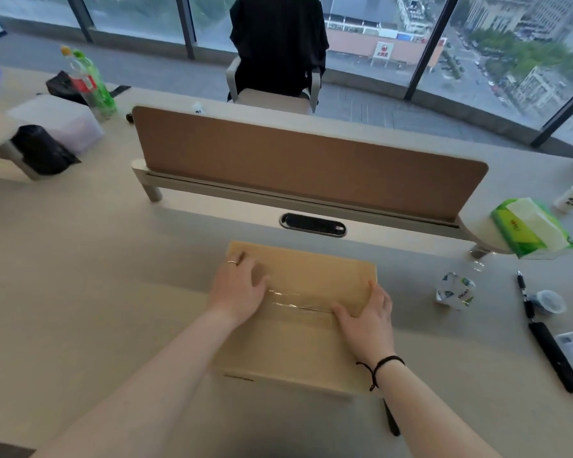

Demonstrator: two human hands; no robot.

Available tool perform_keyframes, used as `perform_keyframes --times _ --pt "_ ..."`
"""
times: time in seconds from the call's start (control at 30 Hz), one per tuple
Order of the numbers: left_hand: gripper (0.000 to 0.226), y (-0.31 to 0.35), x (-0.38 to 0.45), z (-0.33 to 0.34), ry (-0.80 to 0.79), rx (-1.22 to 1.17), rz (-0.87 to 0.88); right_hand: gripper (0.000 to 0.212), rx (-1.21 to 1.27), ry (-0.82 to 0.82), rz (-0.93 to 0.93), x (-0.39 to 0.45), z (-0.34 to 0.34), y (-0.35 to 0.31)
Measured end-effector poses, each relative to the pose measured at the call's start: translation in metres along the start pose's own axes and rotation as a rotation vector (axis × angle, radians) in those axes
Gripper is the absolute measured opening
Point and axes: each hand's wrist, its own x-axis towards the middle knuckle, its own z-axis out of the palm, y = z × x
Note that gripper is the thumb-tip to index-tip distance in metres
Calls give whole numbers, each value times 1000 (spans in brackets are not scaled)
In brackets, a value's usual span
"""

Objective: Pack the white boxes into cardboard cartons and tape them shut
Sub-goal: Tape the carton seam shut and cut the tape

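Left hand (237, 285) lies flat on the carton (298, 338), fingers spread and relaxed, palm on the left part of the top just beyond the seam. It presses, it doesn't grip. There's a ring on one finger.

Between our hands runs the tape (295, 300), a clear glossy strip over the centre seam where the two top flaps meet. It's shiny and wrinkled in the middle, so we'd say it isn't fully rubbed down yet.

Right hand (366, 317) also lies flat, fingers straight, thumb along the seam, fingertips toward the carton's far right corner. It holds nothing. A black cord sits on that wrist.

The carton sits on the bench (96, 292) directly under both hands, flaps closed, near edge toward us.

Handling, our read:
- Plain corrugated board, stiff at the edges and corners, softer mid-flap. We can't see whether the white boxes are inside to back the flaps.
- Weight unknown, probably moderate. The contents are hidden.
- The surface is matte and gives good grip. The taped strip is slick, so keep off it when lifting.
- Take it by two opposite side walls or under the bottom corners. Don't lift by the flaps.

Looks: tan, low, rectangular, unprinted on top, with clean edges. A small dark mark shows on the near-left wall.

To the right of our right hand, on the bench, lies a crumpled clear bottle (457, 289).
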Motion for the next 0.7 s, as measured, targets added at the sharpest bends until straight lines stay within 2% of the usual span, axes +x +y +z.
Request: perform_keyframes --times 0.07,0.13,0.33,0.47,0.63,0.7 --pt "64 -25 -8 -6 -44 104 -47 96 -64 33 69 -4 6 -4" --pt "70 -43 -17 -5 -94 105 -56 100 -113 60 111 -6 11 -10" --pt "87 -62 -19 -2 -107 -283 -56 115 -138 84 195 -6 13 -15" --pt "98 -61 -16 -3 -112 -369 -87 115 -71 89 247 -1 10 -14" --pt "89 -59 -14 -4 -104 -511 -141 112 26 34 297 4 3 -11" --pt "82 -59 -12 -5 -107 -546 -182 100 132 14 307 10 1 -4"
